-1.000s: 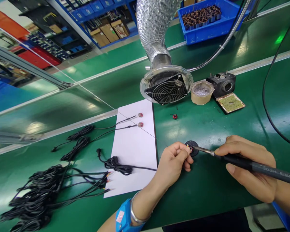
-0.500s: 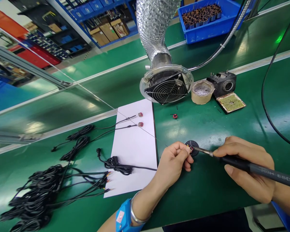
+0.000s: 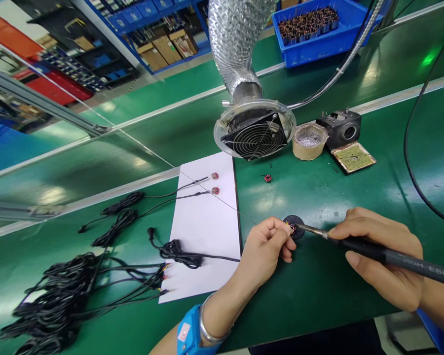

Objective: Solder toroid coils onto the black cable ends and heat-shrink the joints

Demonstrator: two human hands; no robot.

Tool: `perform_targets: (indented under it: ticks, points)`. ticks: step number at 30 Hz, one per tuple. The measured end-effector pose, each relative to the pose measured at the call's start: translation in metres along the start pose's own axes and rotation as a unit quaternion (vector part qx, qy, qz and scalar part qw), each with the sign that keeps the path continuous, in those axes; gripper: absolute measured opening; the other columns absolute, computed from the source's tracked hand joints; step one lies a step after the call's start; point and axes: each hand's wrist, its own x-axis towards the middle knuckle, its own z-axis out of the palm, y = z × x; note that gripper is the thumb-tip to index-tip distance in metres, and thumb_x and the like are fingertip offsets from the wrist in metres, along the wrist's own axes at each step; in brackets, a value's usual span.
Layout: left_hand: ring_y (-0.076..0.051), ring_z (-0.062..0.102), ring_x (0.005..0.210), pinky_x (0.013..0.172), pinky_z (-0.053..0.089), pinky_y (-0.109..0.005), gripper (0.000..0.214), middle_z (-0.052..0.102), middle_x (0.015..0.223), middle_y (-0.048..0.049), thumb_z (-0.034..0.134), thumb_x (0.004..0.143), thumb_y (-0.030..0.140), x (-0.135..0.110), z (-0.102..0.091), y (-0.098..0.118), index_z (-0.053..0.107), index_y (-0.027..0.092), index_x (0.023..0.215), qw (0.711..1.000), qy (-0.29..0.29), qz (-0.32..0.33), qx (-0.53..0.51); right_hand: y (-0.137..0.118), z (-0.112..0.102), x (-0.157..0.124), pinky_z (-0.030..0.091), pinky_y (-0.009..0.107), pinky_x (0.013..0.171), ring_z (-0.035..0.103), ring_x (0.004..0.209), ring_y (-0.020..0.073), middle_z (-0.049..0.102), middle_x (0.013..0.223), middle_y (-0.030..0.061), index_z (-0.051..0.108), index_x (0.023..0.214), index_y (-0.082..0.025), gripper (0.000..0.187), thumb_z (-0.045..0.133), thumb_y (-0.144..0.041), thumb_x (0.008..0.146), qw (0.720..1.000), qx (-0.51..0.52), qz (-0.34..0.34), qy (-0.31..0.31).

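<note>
My left hand (image 3: pixel 264 249) is closed in a pinch above a round black disc (image 3: pixel 294 220) on the bench. A thin grey solder wire (image 3: pixel 227 203) runs down from the upper left into these fingers. Yellow and red wire ends show at the fingertips, over a small red-wound part on the disc; the fingers hide much of it. My right hand (image 3: pixel 387 259) grips a soldering iron (image 3: pixel 368 250) by its black handle. Its metal tip points left and meets the small part beside my left fingertips. A blue wrist strap (image 3: pixel 194 330) circles my left wrist.
A fume extractor (image 3: pixel 257 133) hangs over the bench. Behind stand a solder tin (image 3: pixel 309 141) and iron stand (image 3: pixel 340 129) with a yellow sponge (image 3: pixel 354 157). A small ring coil (image 3: pixel 268 178) lies nearby. Left are white paper (image 3: pixel 203 222) and bundled black cables (image 3: pixel 55 296).
My right hand and the soldering iron have shifted slightly to the right, the tip drawing back a little. My left hand stays where it was.
</note>
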Motion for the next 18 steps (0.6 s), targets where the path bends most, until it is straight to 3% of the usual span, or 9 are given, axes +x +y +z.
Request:
perform_targets:
  ticks: [9,12,16,18]
  points:
    - [-0.008,0.052,0.043,0.046,0.046,-0.021,0.024,0.062,0.056,0.0028,0.064,0.074,0.038,0.002,0.002,0.000,0.056,0.016,0.072,1.000,0.004,-0.004,-0.008,0.005,-0.004,-0.004,0.038,0.030,0.053,0.051,0.060,0.0142,0.058,0.074,0.0012,0.064,0.104,-0.021,0.027,0.052,-0.012,0.082,1.000,-0.019,0.000,0.005]
    - [-0.008,0.052,0.043,0.045,0.046,-0.020,0.025,0.062,0.055,0.0020,0.065,0.073,0.039,0.003,0.002,-0.001,0.056,0.016,0.071,1.000,0.004,-0.006,-0.014,0.013,-0.011,0.008,0.041,0.030,0.056,0.054,0.064,0.0152,0.061,0.078,0.0021,0.064,0.104,-0.022,0.024,0.053,-0.014,0.084,0.997,-0.065,-0.030,0.024]
    - [-0.008,0.050,0.043,0.045,0.047,-0.021,0.027,0.061,0.055,0.0020,0.067,0.071,0.040,0.004,0.002,-0.003,0.055,0.016,0.070,1.000,0.003,-0.002,-0.025,0.038,-0.021,0.047,0.049,0.034,0.067,0.061,0.076,0.0192,0.067,0.089,0.0041,0.066,0.108,-0.024,0.024,0.060,-0.018,0.086,0.975,-0.157,-0.112,0.112]
    - [-0.007,0.050,0.043,0.045,0.047,-0.021,0.027,0.061,0.055,0.0020,0.067,0.072,0.040,0.004,0.003,-0.003,0.055,0.016,0.070,1.000,0.004,0.006,-0.023,0.056,-0.026,0.065,0.052,0.038,0.079,0.064,0.087,0.0228,0.069,0.098,0.0062,0.067,0.113,-0.025,0.027,0.062,-0.021,0.087,0.957,-0.205,-0.116,0.169]
